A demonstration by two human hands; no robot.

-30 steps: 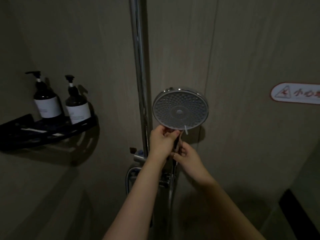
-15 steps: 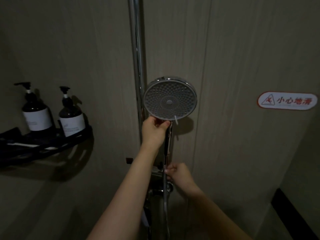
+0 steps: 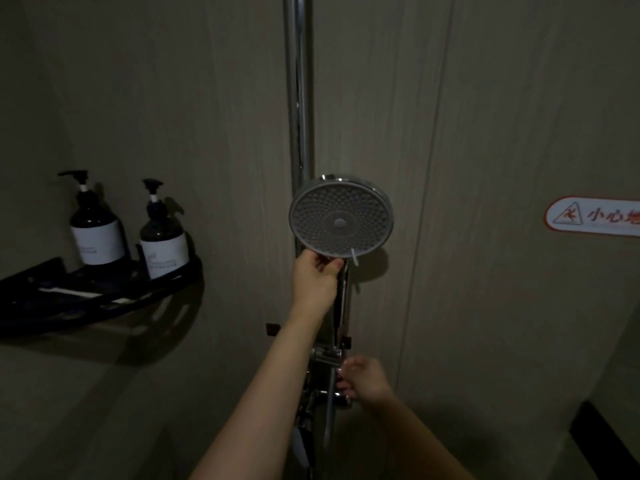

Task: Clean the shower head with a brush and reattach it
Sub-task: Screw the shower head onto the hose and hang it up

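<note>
The round chrome shower head faces me, its grey nozzle plate upright beside the vertical chrome rail. My left hand grips the top of its handle just under the plate. The handle runs down into the bracket on the rail. My right hand holds the hose just below that bracket, fingers curled around it. No brush is in view.
A black corner shelf on the left wall carries two dark pump bottles. A red-edged slip warning sticker is on the right wall panel. The mixer valve sits below the bracket.
My right hand has slid down from the handle under the head to the hose below the bracket. The left hand keeps its grip; the head has shifted slightly with the view.
</note>
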